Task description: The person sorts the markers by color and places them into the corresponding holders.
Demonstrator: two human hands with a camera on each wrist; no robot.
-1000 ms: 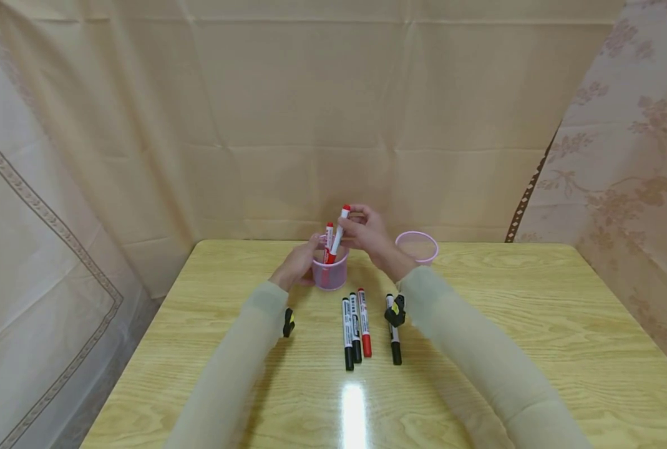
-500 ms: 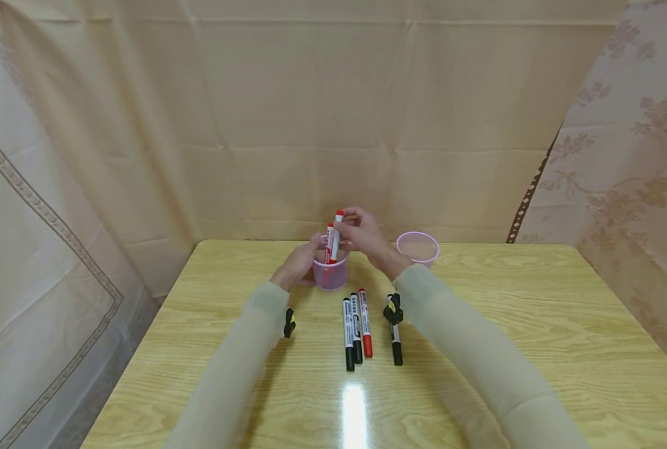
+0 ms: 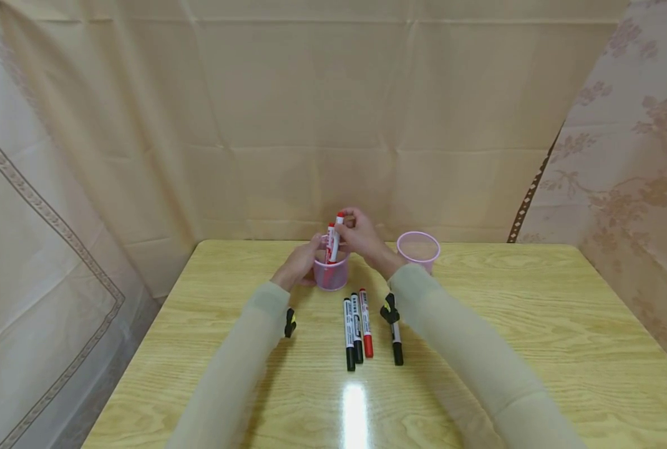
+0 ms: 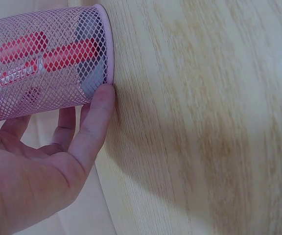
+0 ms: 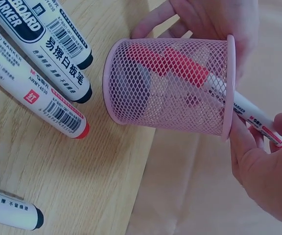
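Observation:
My left hand point(image 3: 299, 262) holds a pink mesh pen cup point(image 3: 331, 279) by its side, on the table near the back edge. In the left wrist view a fingertip touches the cup's base rim. Above the cup, my right hand point(image 3: 368, 242) pinches the upper end of a red whiteboard marker point(image 3: 336, 240). Its red-capped end is down inside the cup, as the right wrist view shows through the mesh point(image 5: 170, 88). A second red marker point(image 3: 329, 240) stands in the cup beside it, leaning slightly.
Nearer on the wooden table point(image 3: 198, 374) lie two black markers point(image 3: 349, 337) and a red marker point(image 3: 365, 324) side by side. Another black marker point(image 3: 397, 349) lies to the right, partly under the right wrist's black strap mount point(image 3: 389, 310). A second pink cup point(image 3: 418, 247) stands back right.
The marker in my right hand has gone lower into the cup and stands more upright, closer to the other red marker. My left hand has stayed on the cup.

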